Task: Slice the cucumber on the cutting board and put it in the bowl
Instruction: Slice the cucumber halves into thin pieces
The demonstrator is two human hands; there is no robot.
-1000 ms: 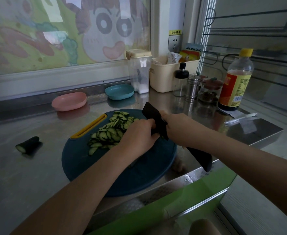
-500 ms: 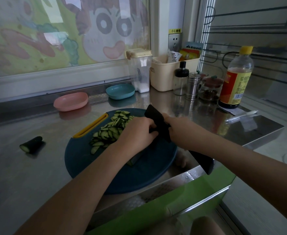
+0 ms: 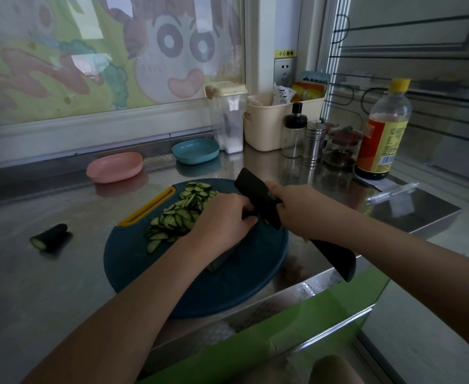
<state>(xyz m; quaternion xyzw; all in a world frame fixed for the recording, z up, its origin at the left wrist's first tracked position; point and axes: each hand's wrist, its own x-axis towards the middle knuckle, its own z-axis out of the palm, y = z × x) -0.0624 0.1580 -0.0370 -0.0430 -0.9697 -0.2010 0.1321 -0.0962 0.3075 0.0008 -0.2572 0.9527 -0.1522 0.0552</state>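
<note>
A round dark-blue cutting board (image 3: 227,286) with a yellow handle slot lies on the steel counter. A heap of thin cucumber slices (image 3: 180,214) covers its far left part. My left hand (image 3: 222,220) holds down the uncut cucumber piece (image 3: 218,261), whose end shows under my wrist. My right hand (image 3: 297,212) grips a black knife (image 3: 252,189) by the blade's base, the blade right next to my left fingers. The knife's black handle sticks out toward the counter edge. A pink bowl (image 3: 114,167) and a teal bowl (image 3: 195,151) stand behind the board.
A cucumber end piece (image 3: 49,237) lies on the counter (image 3: 34,286) left of the board. At the back right stand a clear container (image 3: 227,117), a cream basket (image 3: 280,120), small shakers (image 3: 313,145) and a sauce bottle (image 3: 383,131). The counter edge runs close under the board.
The view shifted slightly. Both hands stay at the same spot on the board, with the knife working against my left fingers and the slice heap unchanged.
</note>
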